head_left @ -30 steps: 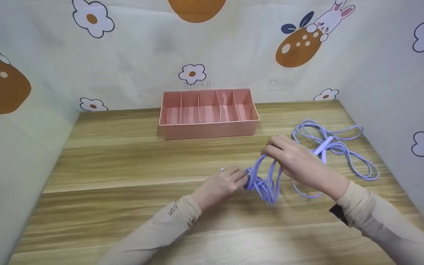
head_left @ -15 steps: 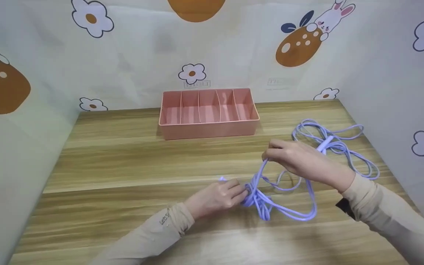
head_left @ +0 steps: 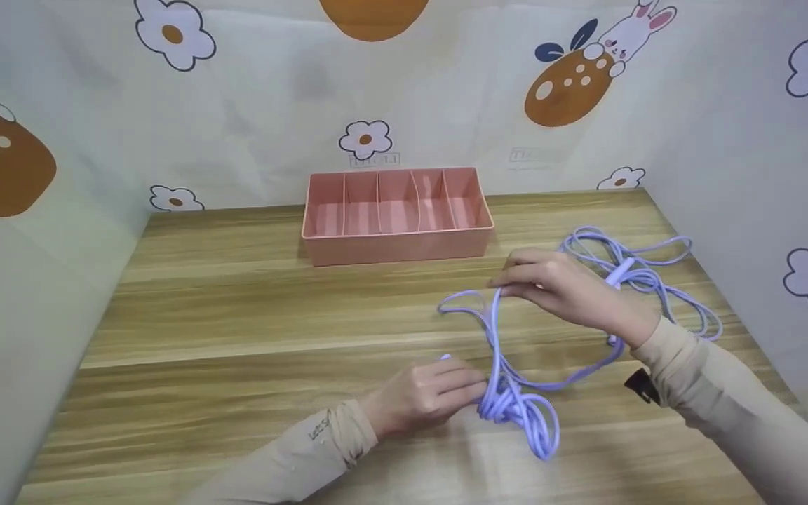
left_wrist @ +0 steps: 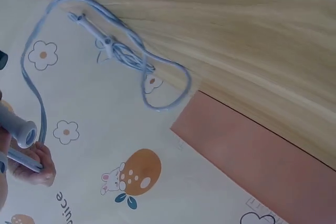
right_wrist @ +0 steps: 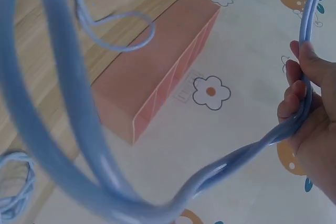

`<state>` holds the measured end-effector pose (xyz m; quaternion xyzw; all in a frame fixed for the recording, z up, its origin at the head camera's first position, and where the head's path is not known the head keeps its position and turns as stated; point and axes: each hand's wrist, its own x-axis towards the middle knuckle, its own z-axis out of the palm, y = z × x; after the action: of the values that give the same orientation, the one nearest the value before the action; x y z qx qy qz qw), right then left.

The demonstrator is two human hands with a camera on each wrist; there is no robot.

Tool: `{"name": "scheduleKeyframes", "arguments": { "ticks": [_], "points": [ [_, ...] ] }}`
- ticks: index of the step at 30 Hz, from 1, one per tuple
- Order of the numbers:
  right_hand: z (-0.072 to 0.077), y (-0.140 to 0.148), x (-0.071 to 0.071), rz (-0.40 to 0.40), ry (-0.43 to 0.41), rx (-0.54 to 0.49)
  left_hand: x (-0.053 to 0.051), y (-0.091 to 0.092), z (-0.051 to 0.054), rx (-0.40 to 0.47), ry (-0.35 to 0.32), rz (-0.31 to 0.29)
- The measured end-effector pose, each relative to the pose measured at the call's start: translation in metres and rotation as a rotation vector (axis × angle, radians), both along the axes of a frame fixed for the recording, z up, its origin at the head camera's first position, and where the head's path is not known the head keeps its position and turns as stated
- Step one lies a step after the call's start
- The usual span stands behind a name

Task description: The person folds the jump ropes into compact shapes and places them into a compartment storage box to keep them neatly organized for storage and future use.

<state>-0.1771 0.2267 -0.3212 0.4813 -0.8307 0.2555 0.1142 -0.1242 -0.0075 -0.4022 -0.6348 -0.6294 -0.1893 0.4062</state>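
Observation:
A tangled purple-blue cord (head_left: 509, 403) hangs in a knotted bundle with several loops. My left hand (head_left: 425, 396) grips it at its left side, and a pale handle end shows just above the fingers. In the left wrist view, a handle (left_wrist: 20, 128) lies at the left edge. Up and to the right, my right hand (head_left: 565, 287) pinches a raised strand of the same cord. Another loop (head_left: 463, 308) extends left of that strand. In the right wrist view, curled fingers hold doubled cord (right_wrist: 236, 163), with thick strands close to the camera.
A pink divided box (head_left: 397, 249) stands at the back of the wooden table (head_left: 221, 330). Another purple-blue cord (head_left: 684, 294) with a pale handle lies loosely coiled at the right, partly behind my right forearm. Patterned walls rise at the back and sides.
My right hand has moved slightly left and up, lifting a strand. My left hand and the bundle have shifted a little right and down, and a loop now reaches left past the raised strand.

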Motion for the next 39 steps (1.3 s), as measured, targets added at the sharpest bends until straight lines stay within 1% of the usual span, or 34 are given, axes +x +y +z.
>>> {"name": "scheduleKeyframes", "arguments": {
  "ticks": [3,5,7,9,10,11,13,16,18,20,22,26,29,32,36,37,39],
  "points": [
    [-0.011,-0.003,-0.002,-0.08,-0.032,-0.068,-0.002,0.005,0.005,0.147,-0.072,-0.029],
    [-0.019,-0.005,-0.002,-0.135,-0.065,-0.107,-0.004,0.008,0.007,0.233,-0.101,-0.019],
    [-0.028,-0.008,-0.002,-0.172,-0.104,-0.142,-0.007,0.01,0.01,0.311,-0.149,0.0],
    [-0.036,-0.011,-0.002,-0.186,-0.138,-0.175,-0.01,0.012,0.012,0.388,-0.202,0.023],
    [-0.041,-0.013,-0.001,-0.19,-0.139,-0.185,-0.012,0.013,0.013,0.429,-0.232,0.037],
    [-0.045,-0.014,-0.001,-0.196,-0.135,-0.197,-0.014,0.014,0.013,0.47,-0.265,0.048],
    [-0.052,-0.017,-0.001,-0.236,-0.102,-0.231,-0.018,0.015,0.013,0.549,-0.344,0.066],
    [-0.063,-0.023,0.001,-0.305,-0.091,-0.278,-0.028,0.017,0.012,0.663,-0.446,0.124],
    [-0.07,-0.028,0.003,-0.325,-0.136,-0.315,-0.034,0.018,0.011,0.722,-0.497,0.163],
    [-0.075,-0.033,0.005,-0.318,-0.203,-0.327,-0.04,0.019,0.01,0.77,-0.532,0.209],
    [-0.078,-0.037,0.008,-0.317,-0.259,-0.322,-0.045,0.019,0.009,0.804,-0.552,0.249],
    [-0.08,-0.045,0.016,-0.359,-0.358,-0.309,-0.055,0.017,0.007,0.854,-0.578,0.333],
    [-0.082,-0.048,0.022,-0.384,-0.449,-0.315,-0.061,0.015,0.004,0.881,-0.573,0.383],
    [-0.085,-0.049,0.027,-0.394,-0.523,-0.324,-0.066,0.012,0.003,0.906,-0.564,0.426],
    [-0.086,-0.05,0.037,-0.39,-0.576,-0.328,-0.073,0.008,0.001,0.923,-0.564,0.47],
    [-0.081,-0.052,0.042,-0.397,-0.59,-0.326,-0.074,0.007,0.001,0.923,-0.561,0.481],
    [-0.08,-0.051,0.046,-0.403,-0.604,-0.328,-0.076,0.005,-0.001,0.923,-0.553,0.499]
  ]
}}
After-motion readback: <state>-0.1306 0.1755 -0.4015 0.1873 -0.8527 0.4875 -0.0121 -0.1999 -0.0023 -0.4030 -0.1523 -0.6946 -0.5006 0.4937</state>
